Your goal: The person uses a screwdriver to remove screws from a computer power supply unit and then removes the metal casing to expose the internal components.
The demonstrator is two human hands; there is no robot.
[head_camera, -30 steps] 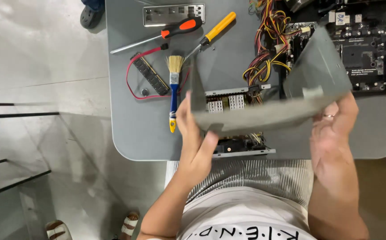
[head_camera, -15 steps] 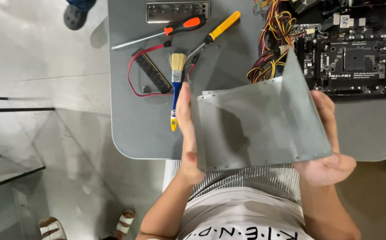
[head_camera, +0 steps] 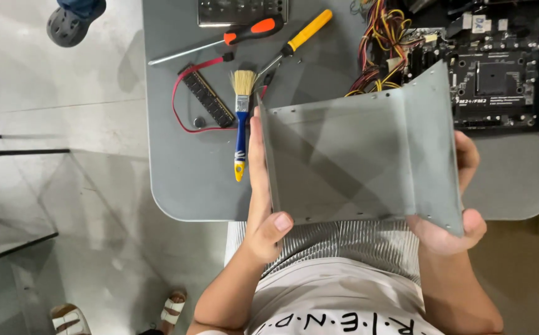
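Grey metal panel (head_camera: 356, 161), bent along one side, held up above the near edge of the counter (head_camera: 182, 186). Left hand (head_camera: 263, 198) clamped on its left edge, thumb over the lower corner. Right hand (head_camera: 452, 217) clamped on the right flange. Hands well apart. Just left of the panel: blue-handled brush (head_camera: 241, 118). Beyond it: two screwdrivers (head_camera: 294, 43), memory stick (head_camera: 207, 96), motherboard (head_camera: 493, 74), wire bundle (head_camera: 384, 49).
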